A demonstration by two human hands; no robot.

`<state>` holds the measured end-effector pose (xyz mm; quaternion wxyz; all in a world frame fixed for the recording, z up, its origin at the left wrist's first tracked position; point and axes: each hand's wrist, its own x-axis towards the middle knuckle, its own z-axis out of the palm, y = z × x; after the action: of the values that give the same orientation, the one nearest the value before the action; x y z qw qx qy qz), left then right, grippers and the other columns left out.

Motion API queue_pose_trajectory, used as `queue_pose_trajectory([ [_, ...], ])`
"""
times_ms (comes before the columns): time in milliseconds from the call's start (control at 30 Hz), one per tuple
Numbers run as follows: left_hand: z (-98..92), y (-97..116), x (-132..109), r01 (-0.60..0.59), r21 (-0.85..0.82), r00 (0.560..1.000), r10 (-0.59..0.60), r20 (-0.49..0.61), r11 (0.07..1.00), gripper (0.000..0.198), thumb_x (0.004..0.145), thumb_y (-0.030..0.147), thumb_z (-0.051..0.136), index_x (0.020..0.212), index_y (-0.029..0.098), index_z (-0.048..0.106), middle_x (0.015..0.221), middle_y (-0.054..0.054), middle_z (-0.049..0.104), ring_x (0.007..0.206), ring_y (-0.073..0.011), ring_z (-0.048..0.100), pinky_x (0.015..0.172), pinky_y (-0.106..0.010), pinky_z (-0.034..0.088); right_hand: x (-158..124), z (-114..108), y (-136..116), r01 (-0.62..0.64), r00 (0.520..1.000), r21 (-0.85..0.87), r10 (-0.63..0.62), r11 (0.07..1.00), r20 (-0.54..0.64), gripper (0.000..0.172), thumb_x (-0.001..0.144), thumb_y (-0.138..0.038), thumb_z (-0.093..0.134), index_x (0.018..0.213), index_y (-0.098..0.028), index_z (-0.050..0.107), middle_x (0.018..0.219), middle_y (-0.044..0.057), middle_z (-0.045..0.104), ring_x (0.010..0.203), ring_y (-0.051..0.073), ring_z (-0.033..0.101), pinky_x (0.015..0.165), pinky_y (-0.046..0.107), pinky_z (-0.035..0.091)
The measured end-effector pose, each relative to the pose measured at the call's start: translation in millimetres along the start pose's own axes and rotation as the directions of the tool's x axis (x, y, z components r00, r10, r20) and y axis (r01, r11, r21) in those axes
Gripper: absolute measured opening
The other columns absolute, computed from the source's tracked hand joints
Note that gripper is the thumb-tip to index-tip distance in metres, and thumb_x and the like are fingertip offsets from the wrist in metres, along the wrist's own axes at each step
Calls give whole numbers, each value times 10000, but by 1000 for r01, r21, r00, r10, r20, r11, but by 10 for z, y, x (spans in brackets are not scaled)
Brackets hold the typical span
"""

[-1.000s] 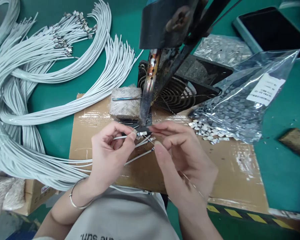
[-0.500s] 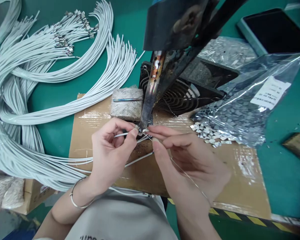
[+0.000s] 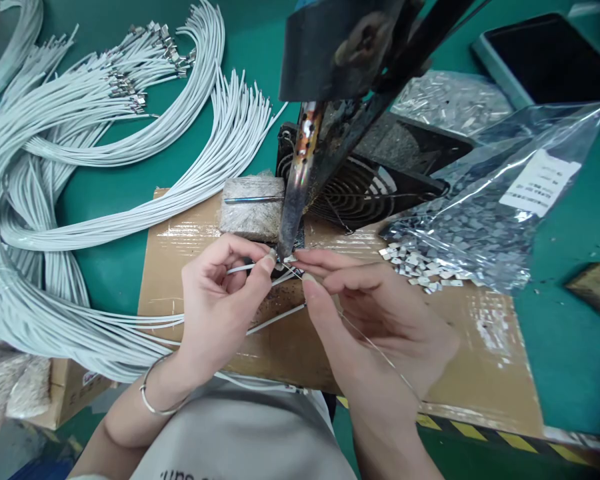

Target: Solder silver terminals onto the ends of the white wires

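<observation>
My left hand (image 3: 220,300) pinches a white wire (image 3: 241,269) between thumb and forefinger, its end close under the tip of a soldering iron (image 3: 296,190). The iron points steeply down between my two hands. From the right, my right hand (image 3: 380,320) holds a thin strand of solder wire (image 3: 380,351) that runs back across the palm. The strand's front end reaches toward the iron's tip. A small metal tab (image 3: 290,259) lies at my right fingertips; whether they grip it I cannot tell. The exact contact at the tip is too small to make out.
Bundles of white wires (image 3: 130,223) cover the left. A wrapped block (image 3: 253,210) with a metal rod on it and a black fan (image 3: 360,190) stand behind my hands. Loose metal tabs (image 3: 425,267) spill beside a clear bag (image 3: 480,207). Cardboard (image 3: 480,347) lies underneath.
The soldering iron's upper part appears slightly farther left. Both hands keep nearly the same place and grip.
</observation>
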<state>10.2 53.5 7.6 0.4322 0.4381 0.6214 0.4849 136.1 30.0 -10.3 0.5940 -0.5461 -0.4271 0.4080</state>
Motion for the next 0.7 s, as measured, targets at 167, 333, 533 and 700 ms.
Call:
queue_pose_trajectory([
  [167,-15,-5,-7,-4,19,1000,4,-3,1000,133,834,131,775,731,196,721,798,-26,766,628,-116,606,459,-217,367,-4,-5,1,10,1000,-4,-10,1000,-5,185,898,-110,751,791,-243,682,1045,32,843,986,197,811,879,332,648],
  [333,-13,12,3,-6,22,1000,6,-5,1000,139,811,117,776,714,194,713,778,-26,756,650,-123,620,469,-213,378,-2,-12,12,20,1000,-1,-20,1000,2,187,901,-98,749,800,-241,685,1057,28,844,966,184,814,866,312,657],
  [533,-7,11,5,-9,17,1000,9,-6,1000,135,808,109,776,720,195,718,785,-25,758,662,-122,623,479,-213,382,-4,-25,38,46,998,7,-46,999,31,183,907,-79,756,835,-241,708,1083,16,840,993,165,808,880,279,649],
  [700,-13,9,5,-23,13,1000,23,-2,1000,136,800,98,774,720,195,720,785,-24,766,647,-118,618,472,-214,378,-9,-25,33,52,998,-21,-52,998,29,177,907,-91,761,841,-247,709,1075,26,841,1001,204,809,865,336,650],
])
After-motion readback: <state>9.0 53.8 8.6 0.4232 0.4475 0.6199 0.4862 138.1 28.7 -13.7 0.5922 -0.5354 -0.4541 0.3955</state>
